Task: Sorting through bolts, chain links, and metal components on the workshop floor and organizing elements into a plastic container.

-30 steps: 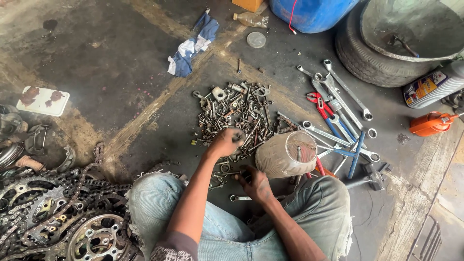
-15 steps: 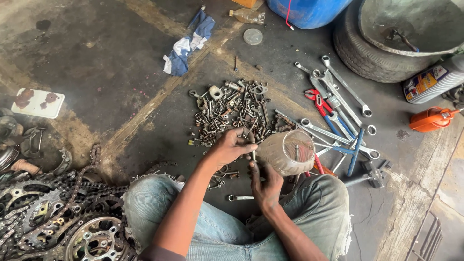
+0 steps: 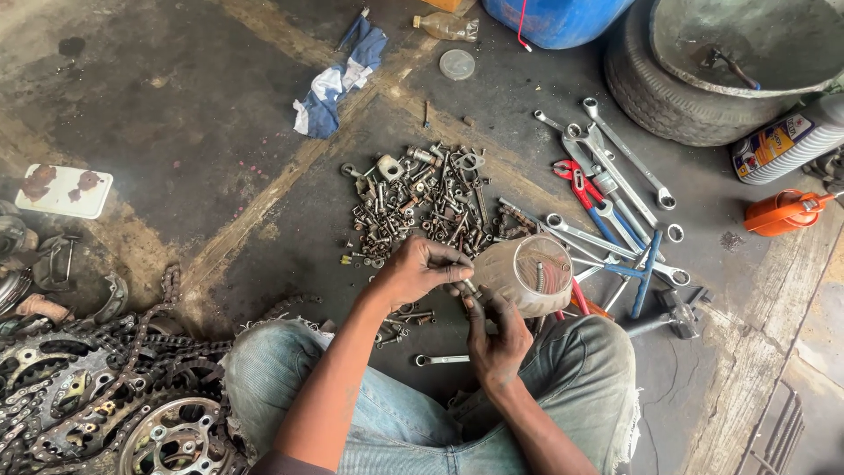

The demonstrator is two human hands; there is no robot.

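Observation:
My left hand (image 3: 420,268) is curled around a small dark bolt (image 3: 467,286) just in front of my knees. My right hand (image 3: 494,341) reaches up from below and pinches the same bolt with its fingertips. Right beside both hands, to the right, a clear plastic jar (image 3: 527,274) lies on its side with a bolt inside. A heap of nuts, bolts and small metal parts (image 3: 426,198) is spread on the dark floor just beyond my hands.
Several spanners and red-handled pliers (image 3: 607,207) lie to the right of the heap. Chains and sprockets (image 3: 97,396) are piled at my left knee. A tyre holding a metal basin (image 3: 703,79), an orange oil can (image 3: 782,213), a blue rag (image 3: 334,84) and a small spanner (image 3: 442,359) are nearby.
My left hand has lifted off the heap and drawn back towards me. My right hand has come up to meet it beside the jar, and both now grip the bolt.

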